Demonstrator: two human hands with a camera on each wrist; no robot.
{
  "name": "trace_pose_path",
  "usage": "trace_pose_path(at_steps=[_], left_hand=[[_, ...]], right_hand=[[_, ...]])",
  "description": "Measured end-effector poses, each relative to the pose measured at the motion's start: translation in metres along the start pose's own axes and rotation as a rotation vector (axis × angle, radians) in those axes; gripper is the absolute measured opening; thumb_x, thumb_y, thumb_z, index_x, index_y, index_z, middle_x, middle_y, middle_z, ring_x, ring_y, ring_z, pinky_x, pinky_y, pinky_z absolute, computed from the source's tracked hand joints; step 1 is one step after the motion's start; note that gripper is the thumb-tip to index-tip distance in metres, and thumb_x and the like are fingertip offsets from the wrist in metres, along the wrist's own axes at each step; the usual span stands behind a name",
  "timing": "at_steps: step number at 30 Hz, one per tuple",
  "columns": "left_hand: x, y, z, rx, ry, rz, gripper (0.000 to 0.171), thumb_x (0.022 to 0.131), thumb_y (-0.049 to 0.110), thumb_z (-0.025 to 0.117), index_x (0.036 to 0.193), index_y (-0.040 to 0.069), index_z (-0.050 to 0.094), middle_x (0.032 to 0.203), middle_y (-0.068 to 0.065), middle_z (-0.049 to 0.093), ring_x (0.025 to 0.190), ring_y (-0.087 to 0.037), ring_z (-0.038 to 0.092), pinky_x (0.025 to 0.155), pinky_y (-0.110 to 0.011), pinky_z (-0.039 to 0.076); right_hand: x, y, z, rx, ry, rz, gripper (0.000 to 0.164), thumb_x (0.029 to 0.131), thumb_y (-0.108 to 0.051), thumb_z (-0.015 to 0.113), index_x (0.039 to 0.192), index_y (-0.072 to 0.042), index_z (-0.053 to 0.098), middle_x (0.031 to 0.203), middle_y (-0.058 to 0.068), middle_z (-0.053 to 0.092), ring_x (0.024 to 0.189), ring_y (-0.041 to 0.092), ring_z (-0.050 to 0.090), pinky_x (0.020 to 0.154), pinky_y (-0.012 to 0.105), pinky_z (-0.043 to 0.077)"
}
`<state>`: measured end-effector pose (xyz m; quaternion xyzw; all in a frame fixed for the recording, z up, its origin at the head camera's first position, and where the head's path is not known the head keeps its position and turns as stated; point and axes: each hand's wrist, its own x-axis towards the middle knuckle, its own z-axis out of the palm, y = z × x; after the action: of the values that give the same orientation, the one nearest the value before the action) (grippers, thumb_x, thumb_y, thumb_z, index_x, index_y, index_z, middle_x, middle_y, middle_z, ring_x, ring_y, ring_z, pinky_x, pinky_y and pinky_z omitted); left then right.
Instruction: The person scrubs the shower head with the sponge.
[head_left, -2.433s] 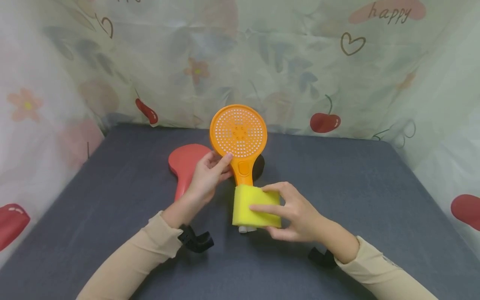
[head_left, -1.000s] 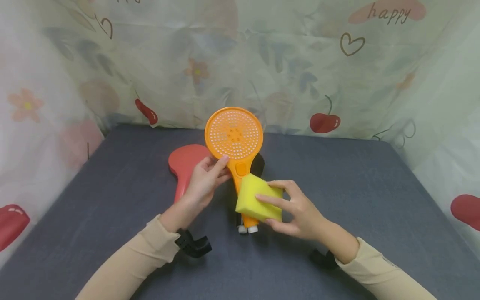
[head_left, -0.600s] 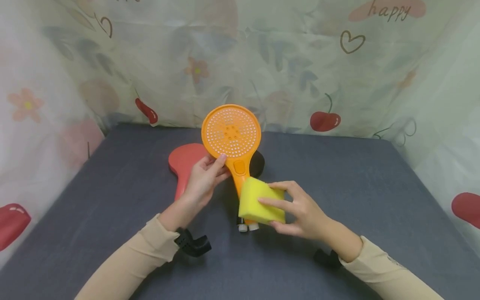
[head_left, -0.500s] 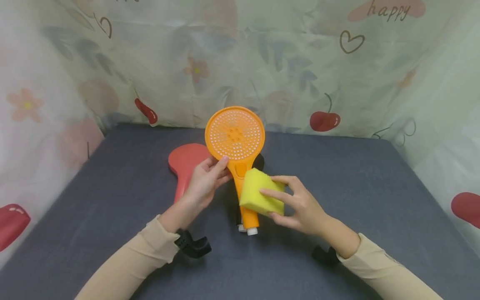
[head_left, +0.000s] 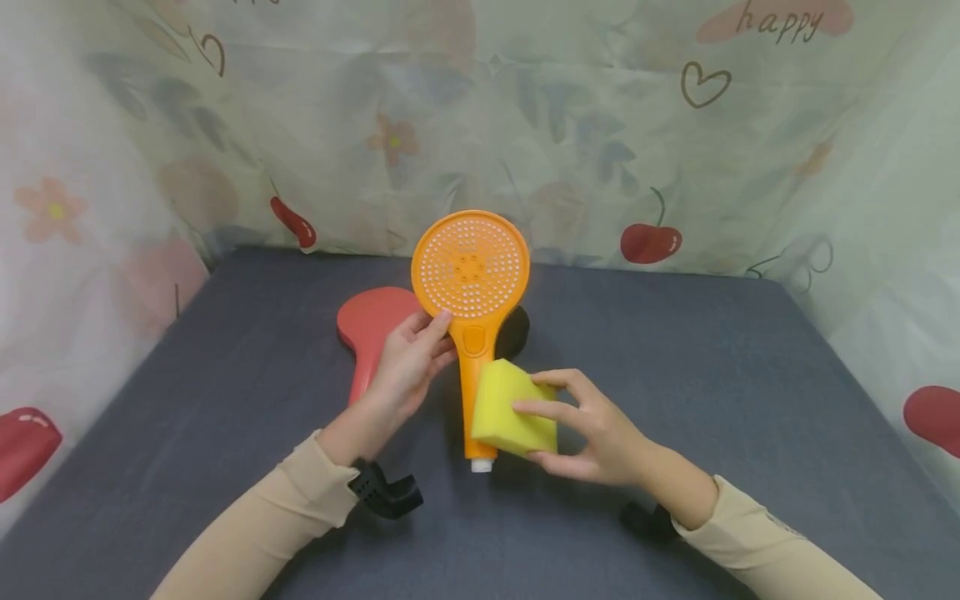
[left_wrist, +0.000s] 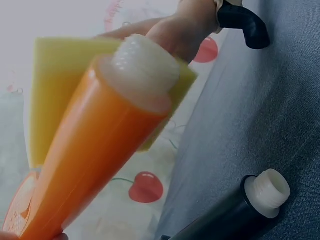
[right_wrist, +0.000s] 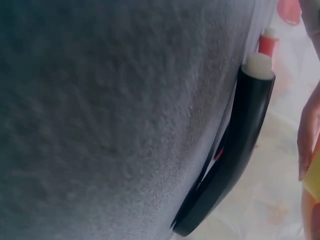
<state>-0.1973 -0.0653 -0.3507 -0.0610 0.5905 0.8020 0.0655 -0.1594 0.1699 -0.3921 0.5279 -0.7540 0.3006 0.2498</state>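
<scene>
My left hand (head_left: 414, 358) grips an orange shower head (head_left: 471, 265) at the neck, its round perforated face toward the head camera. The handle points down and ends in a white threaded connector (left_wrist: 145, 65). My right hand (head_left: 600, 429) pinches a yellow sponge (head_left: 513, 408) between thumb and fingers, against the right side of the orange handle. Behind the orange one, a black shower head (head_left: 513, 333) lies on the table, mostly hidden in the head view; its handle (right_wrist: 232, 135) shows in the right wrist view. A red shower head (head_left: 375, 321) lies left of it, partly behind my left hand.
A dark grey cloth covers the table (head_left: 675, 358). Printed curtains (head_left: 555, 125) with cherries and flowers hang behind and on both sides. Black camera mounts (head_left: 386, 493) sit at the wrists, low over the cloth.
The sponge has shifted up and down along the orange handle, and now sits a little lower than half a second ago. The handle's lower end has swung left to hang nearly straight.
</scene>
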Motion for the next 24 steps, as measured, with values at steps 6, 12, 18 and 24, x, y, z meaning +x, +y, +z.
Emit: trace_pose_path(at_steps=[6,12,18,24], left_hand=[[0.0,0.0,0.0,-0.026,0.016,0.018,0.041,0.097,0.021,0.048,0.135,0.007,0.038,0.112,-0.003,0.055,0.081,-0.005,0.063,0.073,-0.019,0.054],[-0.004,-0.001,0.002,-0.035,-0.023,-0.008,0.037,0.099,0.02,0.043,0.134,0.006,0.039,0.102,0.002,0.055,0.08,-0.006,0.06,0.07,-0.019,0.052],[-0.008,-0.002,0.004,-0.067,-0.094,-0.037,0.038,0.101,0.018,0.037,0.138,0.009,0.038,0.104,0.004,0.054,0.081,-0.005,0.057,0.071,-0.019,0.051],[-0.01,-0.005,0.008,-0.084,-0.12,-0.055,0.038,0.102,0.02,0.034,0.138,0.009,0.037,0.117,-0.001,0.052,0.09,-0.006,0.056,0.076,-0.02,0.051]], right_hand=[[-0.002,-0.003,0.0,-0.036,0.0,-0.026,0.038,0.087,-0.037,0.06,0.117,-0.014,0.06,0.116,0.019,0.052,0.105,0.025,0.05,0.081,0.039,0.049],[-0.002,0.001,0.0,-0.077,0.011,0.15,0.042,0.088,-0.043,0.054,0.119,-0.014,0.058,0.119,0.016,0.05,0.106,0.025,0.05,0.083,0.041,0.049],[-0.002,0.005,0.004,-0.028,0.101,0.24,0.042,0.089,-0.039,0.055,0.119,-0.01,0.056,0.118,0.016,0.049,0.106,0.025,0.049,0.084,0.032,0.048],[0.0,0.004,0.006,0.04,0.1,0.257,0.042,0.089,-0.036,0.058,0.12,-0.009,0.054,0.12,0.017,0.046,0.108,0.025,0.048,0.089,0.03,0.047]])
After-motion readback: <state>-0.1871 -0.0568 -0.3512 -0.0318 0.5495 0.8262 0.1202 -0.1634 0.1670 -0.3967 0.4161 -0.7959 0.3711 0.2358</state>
